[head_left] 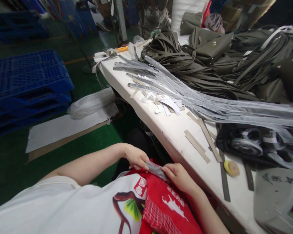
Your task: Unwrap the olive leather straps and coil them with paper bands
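Observation:
A short grey strip in clear plastic film (157, 169) stretches between my two hands, just above a red apron (172, 203) on my lap. Its end is pinched by the thumb and fingers of my left hand (136, 157). The other end sits in the closed fingertips of my right hand (179, 175), close to the table's front edge. How far the strip runs under my fingers is hidden.
On the white table (158, 133) lie plastic-wrapped strips (185, 92), dark olive straps (185, 65), bags (211, 44), paper scraps (169, 103), a yellow tape roll (231, 168) and clear rolls (247, 146). Blue pallets (29, 81) and a white board (70, 126) are at left.

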Motion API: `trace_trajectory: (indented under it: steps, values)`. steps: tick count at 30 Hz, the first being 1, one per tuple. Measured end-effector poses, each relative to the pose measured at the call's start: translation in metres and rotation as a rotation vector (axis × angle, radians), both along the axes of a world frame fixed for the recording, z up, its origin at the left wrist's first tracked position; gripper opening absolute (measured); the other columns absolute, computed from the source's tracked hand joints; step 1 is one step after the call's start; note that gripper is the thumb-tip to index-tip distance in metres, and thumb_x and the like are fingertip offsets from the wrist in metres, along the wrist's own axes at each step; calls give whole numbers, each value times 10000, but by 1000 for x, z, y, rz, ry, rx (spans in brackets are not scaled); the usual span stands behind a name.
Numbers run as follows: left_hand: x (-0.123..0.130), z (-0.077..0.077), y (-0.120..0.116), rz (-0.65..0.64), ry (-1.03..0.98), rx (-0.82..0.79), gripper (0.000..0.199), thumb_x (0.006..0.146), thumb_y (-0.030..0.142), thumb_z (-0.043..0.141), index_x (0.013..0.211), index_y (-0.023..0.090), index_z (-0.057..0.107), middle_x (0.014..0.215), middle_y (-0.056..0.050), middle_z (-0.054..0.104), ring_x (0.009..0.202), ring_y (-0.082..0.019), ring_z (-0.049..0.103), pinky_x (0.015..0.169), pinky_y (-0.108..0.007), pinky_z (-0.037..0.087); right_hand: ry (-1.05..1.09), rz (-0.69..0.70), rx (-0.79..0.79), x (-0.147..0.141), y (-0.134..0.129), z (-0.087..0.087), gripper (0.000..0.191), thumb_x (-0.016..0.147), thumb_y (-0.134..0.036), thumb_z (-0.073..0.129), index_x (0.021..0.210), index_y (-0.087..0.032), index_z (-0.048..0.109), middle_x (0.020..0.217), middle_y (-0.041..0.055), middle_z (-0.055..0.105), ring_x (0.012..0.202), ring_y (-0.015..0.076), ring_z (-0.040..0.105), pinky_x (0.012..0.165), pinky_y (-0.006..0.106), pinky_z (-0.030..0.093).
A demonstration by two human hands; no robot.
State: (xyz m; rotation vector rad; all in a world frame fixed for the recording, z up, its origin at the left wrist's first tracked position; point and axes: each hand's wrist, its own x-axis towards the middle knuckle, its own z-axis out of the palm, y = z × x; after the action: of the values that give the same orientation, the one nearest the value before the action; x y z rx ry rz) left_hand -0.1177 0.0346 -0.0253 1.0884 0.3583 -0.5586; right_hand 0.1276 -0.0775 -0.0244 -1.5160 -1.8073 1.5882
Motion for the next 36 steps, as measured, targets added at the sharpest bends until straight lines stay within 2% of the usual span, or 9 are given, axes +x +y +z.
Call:
trace_trajectory:
  steps: [9, 14, 16, 19, 22, 28, 30, 32, 36]
  values:
    - [11, -4, -9, 74, 24, -70, 383, 806, 620, 602, 765, 240, 573, 457, 63, 289, 367, -98, 250, 351, -206, 307, 26, -8, 57, -5, 2, -2, 467, 958, -485, 423, 670, -174, 620, 593, -10, 603, 556, 128, 519, 566, 242, 377]
    - [16, -3, -8, 136, 3, -105, 537, 887, 662, 386, 817, 216, 676, 438, 56, 235, 340, -104, 176, 317, -234, 267, 100, -81, -21, -4, 5, -8, 481, 959, -518, 403, 693, -176, 611, 570, -6, 609, 514, 131, 526, 538, 244, 389]
    - [17, 1, -8, 136, -24, -119, 538, 896, 638, 400, 801, 201, 699, 437, 63, 198, 341, -100, 155, 317, -236, 252, 95, -90, 22, -1, 6, -8, 488, 961, -512, 394, 675, -172, 596, 564, -9, 582, 524, 128, 504, 540, 245, 378]
    - [19, 14, -6, 205, -60, -135, 472, 893, 577, 484, 772, 180, 710, 425, 73, 189, 348, -86, 147, 330, -227, 265, 100, -37, 120, 3, 7, -5, 376, 932, -478, 470, 811, -163, 637, 737, 15, 643, 675, 155, 556, 625, 250, 411]
    - [20, 34, 0, 369, -136, -154, 443, 904, 527, 497, 839, 150, 720, 413, 85, 204, 350, -74, 131, 335, -212, 286, 20, 7, 168, 1, 9, -8, 304, 850, -411, 610, 1054, -186, 625, 939, 37, 684, 820, 200, 604, 722, 279, 443]
    - [-1, 85, 18, 677, -230, -87, 430, 884, 507, 533, 1004, 135, 711, 404, 112, 157, 331, -57, 92, 316, -190, 257, -55, -18, 158, -9, 6, -17, 275, 960, -328, 398, 1033, -198, 628, 1006, 80, 707, 932, 234, 657, 842, 328, 457]
    - [-16, 100, 22, 635, -173, -9, 440, 857, 527, 559, 973, 135, 721, 392, 105, 161, 327, -60, 95, 304, -206, 251, -75, 23, 184, -9, 0, -13, 279, 967, -312, 381, 1023, -211, 635, 987, 71, 713, 918, 229, 664, 825, 314, 458]
    - [-33, 110, 23, 495, -83, 57, 403, 831, 530, 595, 902, 158, 733, 386, 83, 207, 329, -70, 120, 301, -227, 256, -128, 68, 209, -7, -7, -9, 261, 956, -269, 391, 1015, -221, 641, 955, 62, 717, 884, 220, 668, 789, 294, 453]
    - [-57, 115, 22, 257, 67, 76, 278, 801, 487, 668, 746, 223, 736, 385, 23, 340, 320, -97, 221, 285, -235, 259, -200, 131, 206, -5, -19, -4, 268, 907, -168, 419, 1037, -220, 647, 976, 63, 718, 904, 203, 665, 790, 258, 439]
